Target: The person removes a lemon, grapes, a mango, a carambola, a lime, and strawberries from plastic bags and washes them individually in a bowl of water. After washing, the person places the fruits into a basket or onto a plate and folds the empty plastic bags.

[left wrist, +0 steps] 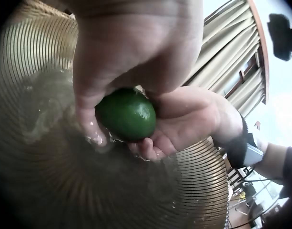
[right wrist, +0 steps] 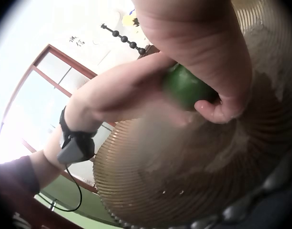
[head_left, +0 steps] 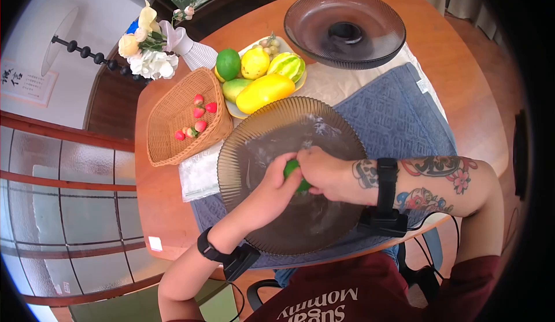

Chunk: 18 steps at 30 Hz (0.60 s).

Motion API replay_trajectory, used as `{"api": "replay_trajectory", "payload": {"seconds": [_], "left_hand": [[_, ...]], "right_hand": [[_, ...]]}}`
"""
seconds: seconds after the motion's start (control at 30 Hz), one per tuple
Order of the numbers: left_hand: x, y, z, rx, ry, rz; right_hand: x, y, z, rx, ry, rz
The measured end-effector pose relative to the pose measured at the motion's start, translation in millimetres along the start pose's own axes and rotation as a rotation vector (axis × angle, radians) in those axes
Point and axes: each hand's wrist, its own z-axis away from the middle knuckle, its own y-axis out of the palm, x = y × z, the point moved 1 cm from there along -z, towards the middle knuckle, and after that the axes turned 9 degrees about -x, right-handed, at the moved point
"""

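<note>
Both hands meet over a ribbed amber glass bowl [head_left: 230, 171] with water in it. Between them is a smooth, wet, dark green lime [left wrist: 127, 114]. The left hand [head_left: 282, 183] grips it from the left, with fingers and thumb around its side. From the other side the right hand [head_left: 324, 171] holds the same lime, its thumb curled against the skin in the right wrist view. Water drops cling to the fingertips [left wrist: 97, 139] of the left hand. In the right wrist view the left hand [right wrist: 136, 88] is blurred. Much of the lime is hidden by fingers in the head view.
A wicker basket [head_left: 165, 111] with several strawberries stands left of the bowl. Behind it, a plate [head_left: 235, 111] bears lemons, a mango and other fruit. A second, darker glass bowl [head_left: 303, 13] stands at the back. A blue towel [head_left: 393, 114] lies under the near bowl. Flowers [head_left: 153, 62] stand at back left.
</note>
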Motion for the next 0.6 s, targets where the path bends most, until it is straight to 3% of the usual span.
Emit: {"api": "replay_trajectory", "payload": {"seconds": [0.07,0.17,0.23,0.33,0.43,0.47,0.53,0.57,0.6], "left_hand": [[-1,-3,6,-0.007,0.090,-0.169],[-7,-11,9,-0.020,0.073,-0.135],[-14,-18,8,-0.083,-0.158,-0.002],[4,-31,1,-0.140,-0.047,-0.039],[9,-34,2,-0.133,-0.105,-0.097],[10,-35,2,-0.123,-0.152,-0.150],[7,-39,-2,-0.093,-0.232,-0.138],[7,-40,-5,-0.068,-0.312,-0.126],[6,-40,-8,-0.068,-0.312,-0.123]], "right_hand": [[-1,-4,-24,0.250,-0.089,-0.095],[5,-7,-14,0.194,-0.105,-0.079],[4,-5,-3,0.158,-0.117,-0.056],[2,0,6,0.260,0.021,-0.223],[21,-3,-5,0.270,-0.205,0.177],[21,1,-10,0.268,-0.201,0.176],[28,7,-10,-0.028,-0.442,0.204],[28,4,-3,0.083,-0.517,0.353],[26,5,6,0.083,-0.516,0.355]]}}
